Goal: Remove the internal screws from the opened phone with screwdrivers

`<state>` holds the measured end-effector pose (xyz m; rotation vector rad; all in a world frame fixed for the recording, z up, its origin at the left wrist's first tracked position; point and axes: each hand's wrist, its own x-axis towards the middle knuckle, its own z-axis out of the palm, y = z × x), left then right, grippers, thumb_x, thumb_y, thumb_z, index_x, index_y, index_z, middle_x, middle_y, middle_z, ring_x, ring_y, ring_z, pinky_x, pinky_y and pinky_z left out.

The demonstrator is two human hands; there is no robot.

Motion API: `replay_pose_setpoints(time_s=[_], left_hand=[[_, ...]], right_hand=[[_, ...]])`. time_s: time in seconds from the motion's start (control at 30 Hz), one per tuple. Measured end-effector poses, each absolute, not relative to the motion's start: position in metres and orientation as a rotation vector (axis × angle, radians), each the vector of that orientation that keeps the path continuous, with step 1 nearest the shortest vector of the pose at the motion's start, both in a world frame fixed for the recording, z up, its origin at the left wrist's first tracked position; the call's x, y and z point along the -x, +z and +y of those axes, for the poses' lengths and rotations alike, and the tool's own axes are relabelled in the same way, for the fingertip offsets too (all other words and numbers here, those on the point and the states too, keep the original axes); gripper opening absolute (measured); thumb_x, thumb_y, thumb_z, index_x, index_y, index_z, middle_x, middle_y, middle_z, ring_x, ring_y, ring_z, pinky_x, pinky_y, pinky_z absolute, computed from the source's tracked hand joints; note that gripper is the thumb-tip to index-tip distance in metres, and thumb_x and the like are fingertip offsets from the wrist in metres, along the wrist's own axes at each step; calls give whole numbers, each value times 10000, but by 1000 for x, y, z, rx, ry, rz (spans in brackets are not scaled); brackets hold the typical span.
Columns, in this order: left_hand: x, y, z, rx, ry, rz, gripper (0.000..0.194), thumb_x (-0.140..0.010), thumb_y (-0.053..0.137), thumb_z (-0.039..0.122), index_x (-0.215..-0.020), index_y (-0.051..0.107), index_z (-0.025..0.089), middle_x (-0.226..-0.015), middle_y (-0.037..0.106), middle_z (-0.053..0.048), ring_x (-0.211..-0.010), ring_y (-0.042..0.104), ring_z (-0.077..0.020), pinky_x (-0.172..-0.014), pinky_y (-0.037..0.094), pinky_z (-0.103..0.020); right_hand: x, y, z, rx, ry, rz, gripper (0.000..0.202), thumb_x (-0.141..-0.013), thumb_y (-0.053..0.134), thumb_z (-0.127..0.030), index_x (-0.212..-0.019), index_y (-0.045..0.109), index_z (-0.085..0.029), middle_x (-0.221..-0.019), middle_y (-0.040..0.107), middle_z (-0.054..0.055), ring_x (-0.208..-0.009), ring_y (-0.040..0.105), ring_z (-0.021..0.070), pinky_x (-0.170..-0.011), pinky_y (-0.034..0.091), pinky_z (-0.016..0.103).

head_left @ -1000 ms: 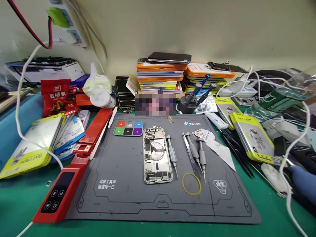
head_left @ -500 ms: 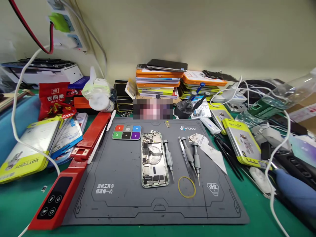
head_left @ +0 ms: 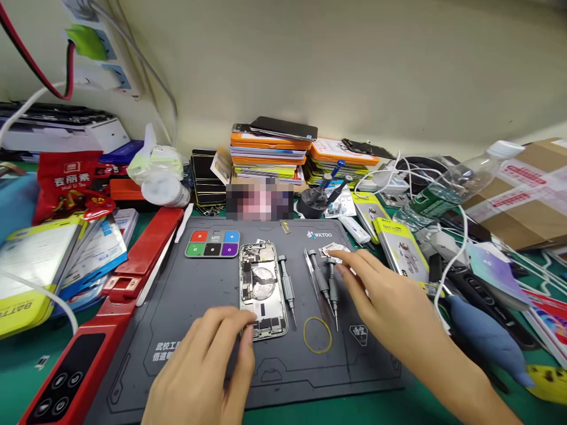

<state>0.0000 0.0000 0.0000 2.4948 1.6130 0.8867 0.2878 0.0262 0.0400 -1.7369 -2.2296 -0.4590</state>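
Note:
An opened phone [head_left: 273,295], its inner parts exposed, lies on the grey mat [head_left: 283,401]. My left hand [head_left: 206,366] is at the phone's lower left corner, thumb and index finger apart; whether the fingertips touch it I cannot tell. Over the right part of the mat my right hand [head_left: 376,280] reaches in with fingers stretched out, close to the top of a grey screwdriver [head_left: 333,292] and a white label sheet [head_left: 330,250]. Left of that screwdriver are another grey screwdriver [head_left: 322,280] and tweezers [head_left: 313,277]. A third screwdriver [head_left: 287,286] lies beside the phone. A yellow rubber band [head_left: 318,352] rests nearer me.
A colored magnetic tray [head_left: 212,250] is at the mat's upper left. The red tool [head_left: 128,283] flanks the left side. Behind stand a round screwdriver holder [head_left: 312,202] and stacked boxes [head_left: 270,143]. Battery boxes [head_left: 403,248], a bottle [head_left: 443,192] and cables crowd the right.
Both my hands have come into view, the left by the phone and the right by the screwdrivers. The view has turned right, so everything sits farther left.

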Motion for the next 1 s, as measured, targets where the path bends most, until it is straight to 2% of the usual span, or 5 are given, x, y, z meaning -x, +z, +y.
replay_pose_setpoints(time_s=[0.13,0.33,0.63,0.8,1.0], left_hand=[[4,-21,20,-2636,837,1626,306,-1069,491,398,-1312,640,285,-1412,599,-3,-1157,639,-148,-828,563,-261],[7,-34,14,-2773,829,1542,407,-1057,515,414,-1416,624,257,-1590,482,-21,-1308,556,-187,-944,517,-323],[11,-39,15,-2860,882,1414,391,-1041,581,341,-1418,652,268,-1582,497,14,-1307,540,-198,-983,454,-330],[13,-44,14,-2771,933,1435,418,-1052,582,375,-1427,616,195,-1586,491,3,-1311,535,-170,-1012,445,-316],[13,-45,15,-2723,992,1415,364,-1055,584,362,-1366,625,178,-1512,563,5,-1334,526,-158,-1052,411,-313]], right_hand=[[-288,42,30,1789,-374,-2228,250,-1158,393,-273,-1261,619,-240,-1143,679,-52,-806,680,147,-619,420,305],[-270,50,37,1821,-64,-2208,253,-1158,429,-335,-1137,659,-230,-1123,685,-37,-875,680,131,-680,405,278],[-254,52,55,1950,-23,-2126,347,-1144,449,-456,-1094,702,-224,-1094,705,2,-894,689,151,-682,365,278],[-280,55,54,2173,21,-1947,521,-1090,473,-627,-859,612,-182,-668,613,12,-533,531,163,-538,226,268],[-274,35,56,2171,275,-1974,363,-1068,515,-533,-1266,602,-242,-762,626,-19,-608,618,143,-525,318,220]])
